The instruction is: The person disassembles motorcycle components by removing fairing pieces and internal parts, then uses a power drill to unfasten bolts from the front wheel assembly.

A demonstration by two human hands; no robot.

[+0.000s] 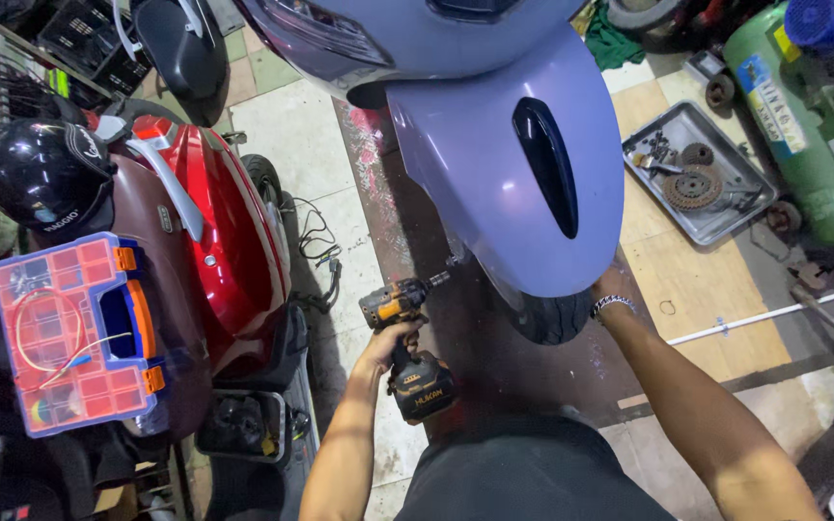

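My left hand [390, 340] grips the handle of a black and orange cordless impact wrench [403, 340]. Its nose points right toward the front wheel area under a lilac scooter's front fender [494, 174]. My right hand [610, 286] reaches behind the fender's lower right edge, a metal bracelet on the wrist; its fingers are hidden by the fender. The black front tyre [552, 318] shows just below the fender, between my two arms.
A red scooter [229, 232] stands at left with a black helmet [45, 174] and a blue-orange parts organiser box [74, 328] on it. A metal tray [697, 178] with gears lies at right, beside a green compressor tank [803, 125]. A white pipe [774, 314] lies on the floor.
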